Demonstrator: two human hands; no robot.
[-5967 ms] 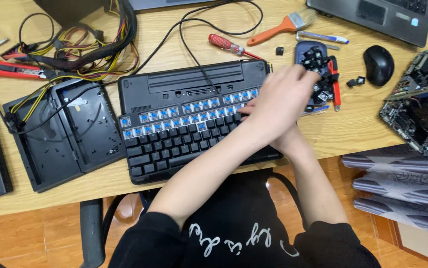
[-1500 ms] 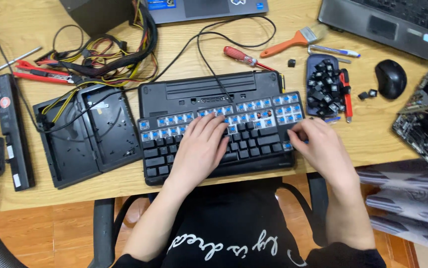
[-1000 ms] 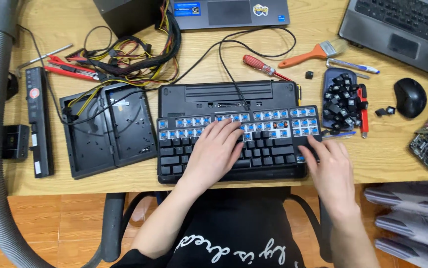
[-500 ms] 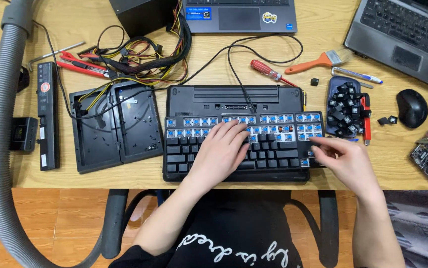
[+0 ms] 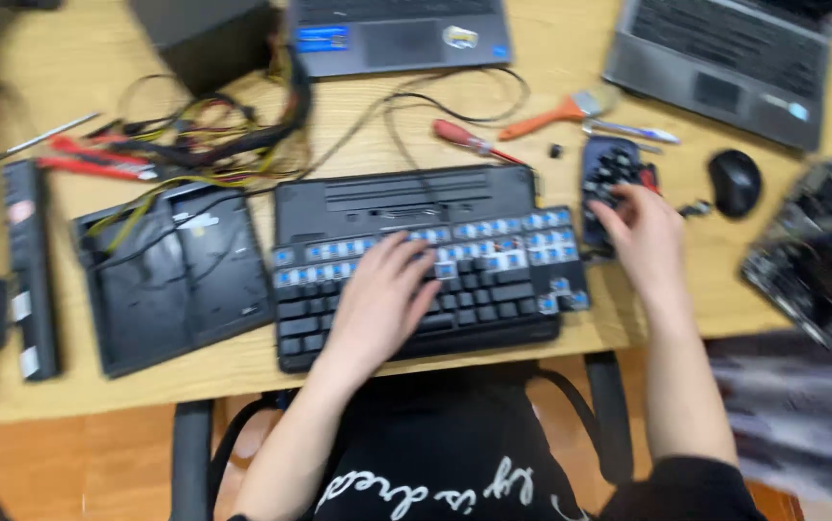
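A black keyboard [image 5: 493, 299] lies at the desk's front edge, with blue switches bare along its upper rows and black keycaps on the lower rows. My left hand [image 5: 377, 304] rests flat on its middle, fingers spread toward the bare switches. My right hand [image 5: 640, 232] is off the keyboard's right end, fingers over a small dark tray of loose black keycaps [image 5: 609, 174]. The picture is blurred, so I cannot tell whether those fingers hold a keycap.
A black panel [image 5: 170, 280] lies left of the keyboard under a tangle of coloured cables [image 5: 194, 145]. Behind are two laptops [image 5: 397, 34] [image 5: 725, 58], a red screwdriver [image 5: 469, 143], an orange brush [image 5: 556, 111] and a black mouse [image 5: 734, 181]. A circuit board [image 5: 817, 260] sits far right.
My right hand has left the keyboard's right side and moved up to the keycap tray. My left hand stays on the keys. The view has swung to the right.
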